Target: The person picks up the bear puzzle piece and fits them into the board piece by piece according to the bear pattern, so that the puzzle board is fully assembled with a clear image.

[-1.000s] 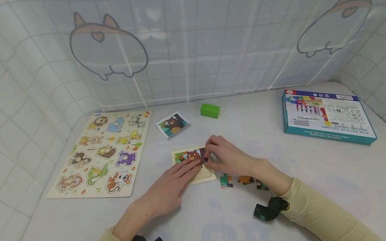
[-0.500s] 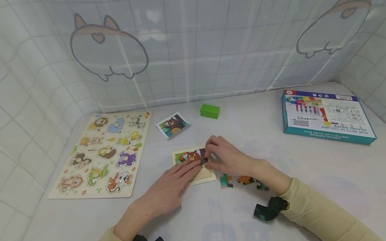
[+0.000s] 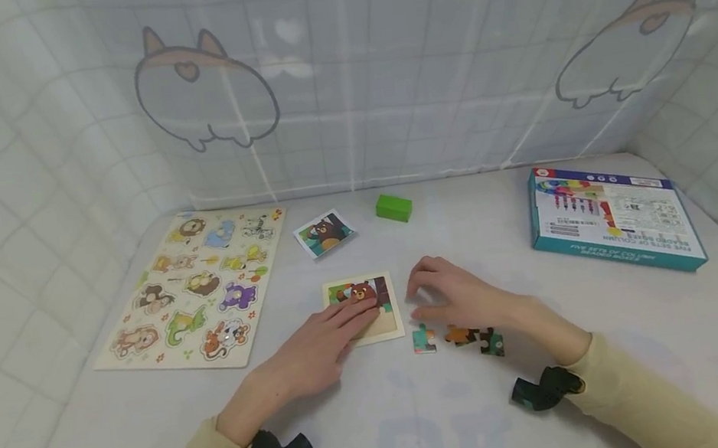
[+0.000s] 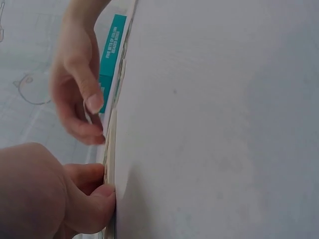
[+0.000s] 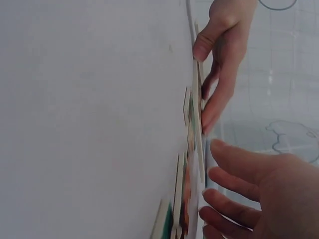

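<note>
A small wooden tray puzzle point(image 3: 397, 310) with a brown bear picture lies on the table, its lower part showing bare wood. My left hand point(image 3: 311, 351) rests on its left side, straight fingers across the picture; in the left wrist view the thumb touches the tray's near edge. Just right of the tray, my right hand point(image 3: 463, 293) hovers with loosely bent, parted fingers and nothing between them. Under and before it lie loose jigsaw pieces: a teal one point(image 3: 423, 339), an orange one point(image 3: 459, 334) and a dark green one point(image 3: 491, 343).
Behind the tray are a bear picture card point(image 3: 324, 234) and a green block point(image 3: 394, 208). An animal puzzle board point(image 3: 165, 326) lies at the left. A flat teal-edged box point(image 3: 612, 217) lies at the right. A tile-patterned curtain point(image 3: 377, 66) surrounds the table.
My right hand has left the tray's upper right corner and moved right; a dark piece stays in that corner. The left hand has stayed on the tray.
</note>
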The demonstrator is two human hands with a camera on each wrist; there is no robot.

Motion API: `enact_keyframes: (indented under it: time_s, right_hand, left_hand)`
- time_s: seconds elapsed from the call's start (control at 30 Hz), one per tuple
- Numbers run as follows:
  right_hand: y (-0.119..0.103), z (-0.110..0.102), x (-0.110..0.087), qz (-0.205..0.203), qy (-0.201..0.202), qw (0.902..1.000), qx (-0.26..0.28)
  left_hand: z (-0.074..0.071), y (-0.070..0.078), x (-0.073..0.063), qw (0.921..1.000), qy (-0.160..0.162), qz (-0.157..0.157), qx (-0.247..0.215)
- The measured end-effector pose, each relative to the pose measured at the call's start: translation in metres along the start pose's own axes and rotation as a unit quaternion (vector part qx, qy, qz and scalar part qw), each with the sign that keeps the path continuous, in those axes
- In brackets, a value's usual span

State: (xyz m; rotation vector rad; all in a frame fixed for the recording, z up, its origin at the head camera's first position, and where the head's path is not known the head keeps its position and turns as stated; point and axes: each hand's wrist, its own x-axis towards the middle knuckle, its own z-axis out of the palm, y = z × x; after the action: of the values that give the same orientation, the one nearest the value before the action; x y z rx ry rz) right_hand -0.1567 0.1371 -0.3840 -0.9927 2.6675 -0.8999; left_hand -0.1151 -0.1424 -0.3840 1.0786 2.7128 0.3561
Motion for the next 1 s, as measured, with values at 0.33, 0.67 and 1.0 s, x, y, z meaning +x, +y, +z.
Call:
enact_keyframes:
  time_s: [0.33, 0.67, 1.0]
  right_hand:
    - [0.008, -0.007, -0.018, -0.003, -0.032, 0.999, 0.032]
    - [0.008, -0.002, -0.018, -0.016, -0.059, 0.9979, 0.024]
    - [0.013, 0.0, -0.019, -0.048, -0.059, 0.9967, 0.03]
  left_hand:
    - [0.0, -0.003, 0.0, 0.9998, -0.002, -0.01, -0.019]
    - [0.001, -0.004, 0.0, 0.9988, -0.003, -0.014, -0.047]
    - [0.003, -0.005, 0.0, 0.9988, 0.002, -0.004, -0.049]
